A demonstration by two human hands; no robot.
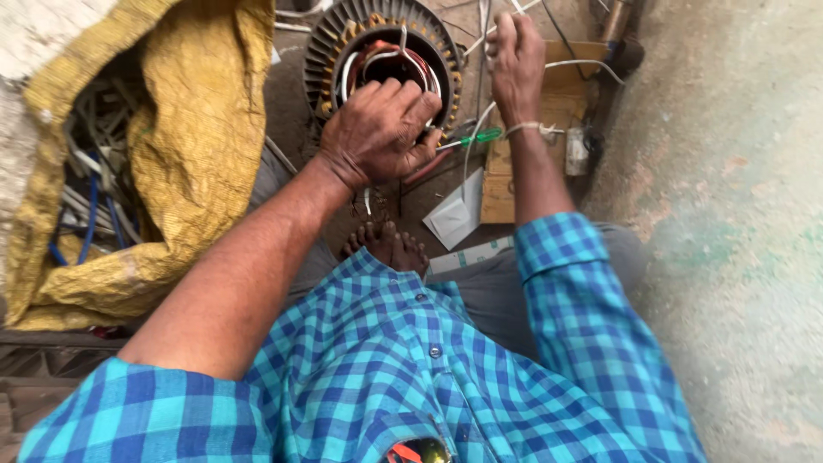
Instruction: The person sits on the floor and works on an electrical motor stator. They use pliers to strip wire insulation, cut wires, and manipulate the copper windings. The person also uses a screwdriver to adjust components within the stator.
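The left hand [381, 129] gripped the motor stator's [343, 34] rim, fingers curled. The right hand [517, 60] pinched white wires [591, 65]

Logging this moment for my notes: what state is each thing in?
Motor stator: lying on the ground, copper windings exposed.
Left hand: closed on the stator's rim.
Right hand: pinching white wires.
Green screwdriver: lying loose.
Yellow sack: open, tubing inside.
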